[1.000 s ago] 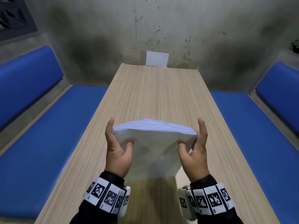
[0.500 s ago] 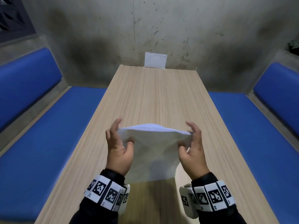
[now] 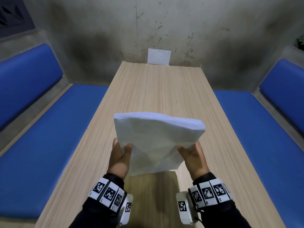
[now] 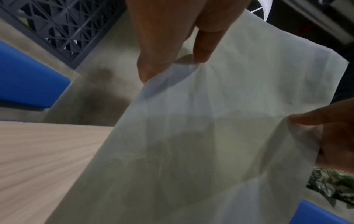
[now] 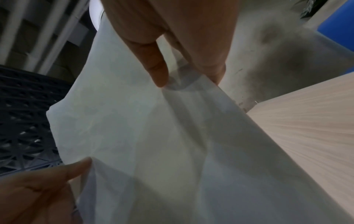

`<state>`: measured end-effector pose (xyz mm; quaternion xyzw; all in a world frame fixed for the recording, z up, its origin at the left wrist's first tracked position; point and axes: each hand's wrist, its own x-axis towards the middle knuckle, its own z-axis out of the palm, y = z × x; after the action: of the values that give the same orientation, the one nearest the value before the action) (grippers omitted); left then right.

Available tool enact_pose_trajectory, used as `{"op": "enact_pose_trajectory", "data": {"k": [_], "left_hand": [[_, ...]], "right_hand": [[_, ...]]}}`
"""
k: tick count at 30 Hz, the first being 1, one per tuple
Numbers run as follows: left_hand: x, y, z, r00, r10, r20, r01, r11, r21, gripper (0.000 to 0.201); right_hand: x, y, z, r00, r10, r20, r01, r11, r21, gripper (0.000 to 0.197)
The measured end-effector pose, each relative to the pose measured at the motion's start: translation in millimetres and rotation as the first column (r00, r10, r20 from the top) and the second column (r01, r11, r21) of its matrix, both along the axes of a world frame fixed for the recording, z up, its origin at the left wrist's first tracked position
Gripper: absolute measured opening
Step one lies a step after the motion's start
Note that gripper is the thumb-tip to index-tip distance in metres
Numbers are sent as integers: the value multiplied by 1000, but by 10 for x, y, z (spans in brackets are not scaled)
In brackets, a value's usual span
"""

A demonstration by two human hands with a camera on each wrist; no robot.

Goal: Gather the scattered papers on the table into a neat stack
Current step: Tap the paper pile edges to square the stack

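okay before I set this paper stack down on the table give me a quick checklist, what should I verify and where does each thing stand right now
1. Left hand grips the paper stack: ok, thumb on top at the left edge.
2. Right hand grips it too: ok, thumb on top at the right edge.
3. Top edge squared: ok, the sheets look flush, though the stack bows.
4. Bottom edge squared: cannot tell, it shows only as one blurred line.
5. Table bare ahead of the stack: ok.
6. All papers gathered: not ok, one white sheet stands against the wall at the far end.
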<state>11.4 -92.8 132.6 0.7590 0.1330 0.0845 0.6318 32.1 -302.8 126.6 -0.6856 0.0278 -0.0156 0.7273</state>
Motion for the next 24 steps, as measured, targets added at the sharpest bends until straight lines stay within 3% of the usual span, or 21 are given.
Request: {"op": "enact_pose_trajectory", "data": {"k": [3,5,11,13,15,17,21,24], "left_hand": [[-72,-12,-12,999,-31,-13,30,995,-99,36],[-117,-9,-170,998,-28,-61,22,994,-104,42],[-40,71,-519,986,36,-165,-1,978,207,88],[-32,88,-467,987,27,-158,2,983,183,79],[-54,65,-444,980,-19,-196,31,998,58,56],[-88,45,-495,970,-42,-240,58,996,61,40],[-104,45,-729,928,-78,-365,145,977,158,61],[-68,12,-687,892,-71,-447,214,936,278,58]], "right_hand": [[-52,-4,-73,1000,1,-8,-1,1000,-20,39],[-93,14,-208,997,9,-71,-11,1000,-27,37],[-103,26,-267,996,8,-92,-10,1000,-19,33],[-125,5,-252,998,16,-63,-15,1000,16,33],[-146,-7,-321,996,22,-86,-20,999,32,36],[-165,-14,-441,991,35,-129,-36,999,1,38],[-178,-6,-671,981,44,-191,-78,982,-174,44],[-168,-10,-685,972,-6,-234,-53,968,-244,38]]}}
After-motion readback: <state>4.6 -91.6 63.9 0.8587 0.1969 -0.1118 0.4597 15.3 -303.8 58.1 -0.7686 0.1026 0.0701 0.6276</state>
